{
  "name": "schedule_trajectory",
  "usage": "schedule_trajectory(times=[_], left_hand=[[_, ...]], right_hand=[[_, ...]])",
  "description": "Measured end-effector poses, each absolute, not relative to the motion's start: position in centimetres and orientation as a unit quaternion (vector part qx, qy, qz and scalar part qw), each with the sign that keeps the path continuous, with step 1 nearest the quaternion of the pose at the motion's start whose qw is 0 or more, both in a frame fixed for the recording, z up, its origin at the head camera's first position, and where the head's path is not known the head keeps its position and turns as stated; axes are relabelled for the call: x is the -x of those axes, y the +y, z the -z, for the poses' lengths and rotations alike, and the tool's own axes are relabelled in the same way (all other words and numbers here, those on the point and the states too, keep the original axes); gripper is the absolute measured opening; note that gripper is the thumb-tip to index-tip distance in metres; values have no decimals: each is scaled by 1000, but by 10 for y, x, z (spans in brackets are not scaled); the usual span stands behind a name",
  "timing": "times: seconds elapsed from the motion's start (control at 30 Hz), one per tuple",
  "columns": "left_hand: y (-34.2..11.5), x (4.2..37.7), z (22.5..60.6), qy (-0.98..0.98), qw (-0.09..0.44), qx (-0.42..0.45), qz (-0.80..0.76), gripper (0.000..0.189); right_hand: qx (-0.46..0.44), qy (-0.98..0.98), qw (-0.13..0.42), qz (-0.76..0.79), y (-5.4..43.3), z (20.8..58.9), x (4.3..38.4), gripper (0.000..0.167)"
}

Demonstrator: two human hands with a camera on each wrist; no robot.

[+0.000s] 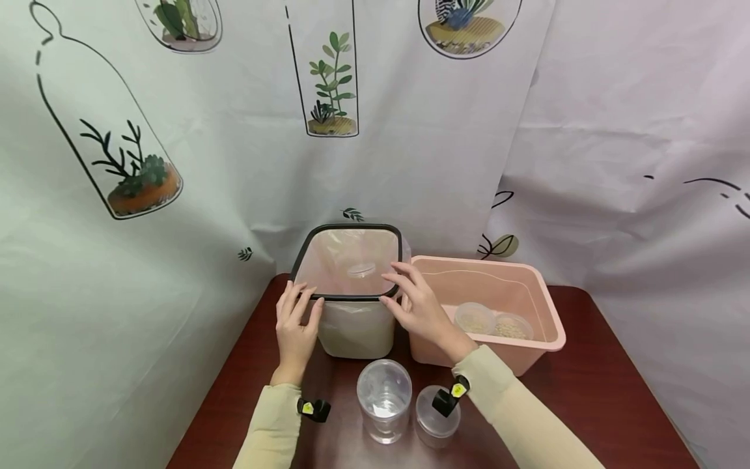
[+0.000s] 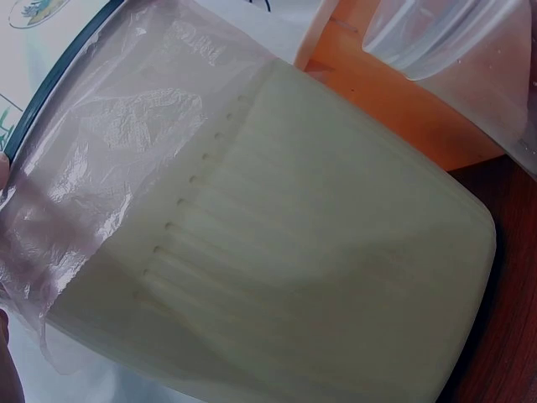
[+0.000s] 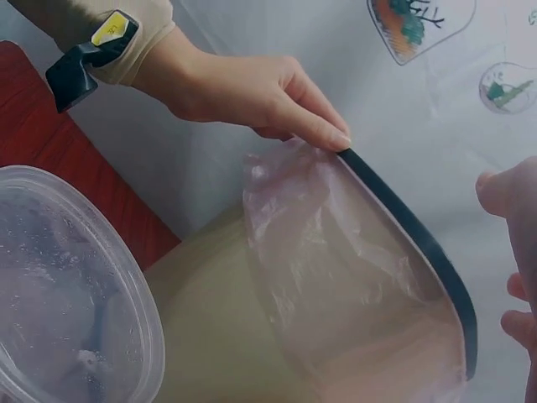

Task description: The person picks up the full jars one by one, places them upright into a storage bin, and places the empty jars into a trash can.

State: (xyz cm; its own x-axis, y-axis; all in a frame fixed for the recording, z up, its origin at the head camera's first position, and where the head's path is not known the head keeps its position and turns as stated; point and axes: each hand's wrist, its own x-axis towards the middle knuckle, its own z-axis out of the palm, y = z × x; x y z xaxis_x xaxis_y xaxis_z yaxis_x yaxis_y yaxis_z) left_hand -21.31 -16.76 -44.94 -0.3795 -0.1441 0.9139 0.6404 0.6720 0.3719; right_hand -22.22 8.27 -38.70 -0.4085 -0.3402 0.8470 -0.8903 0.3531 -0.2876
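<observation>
A pale trash bin stands at the back of the table, lined with a thin pinkish plastic bag folded over its mouth. A dark ring runs around the rim over the bag. At the front left corner my left hand pinches the ring, thumb outside, as the right wrist view shows. My right hand hovers by the front right corner, its fingers spread apart and the fingertips close to the ring. Inside the bin lies a clear round piece.
To the right of the bin sits a pink rectangular tub holding two clear tubs of pale grains. In front stand a tall clear plastic jar and a small lidded container. A patterned cloth hangs behind the table.
</observation>
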Motion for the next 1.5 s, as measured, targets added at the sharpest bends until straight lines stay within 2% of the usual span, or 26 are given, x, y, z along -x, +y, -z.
schedule_trajectory(times=[0.3, 0.5, 0.77, 1.07, 1.5], left_hand=[[-168, 213, 451, -742, 532, 167, 373, 30], [-168, 214, 450, -739, 534, 169, 374, 30], [-168, 214, 450, -743, 531, 163, 373, 29], [-169, 216, 451, -746, 526, 166, 374, 26], [-167, 214, 450, -740, 530, 168, 378, 32]], right_hand=[[-411, -747, 334, -401, 93, 388, 207, 39], [-408, -740, 347, -407, 101, 390, 198, 35], [-419, -726, 369, -401, 107, 398, 192, 39], [-402, -744, 354, -399, 117, 412, 180, 38], [-403, -748, 367, -379, 128, 425, 159, 39]])
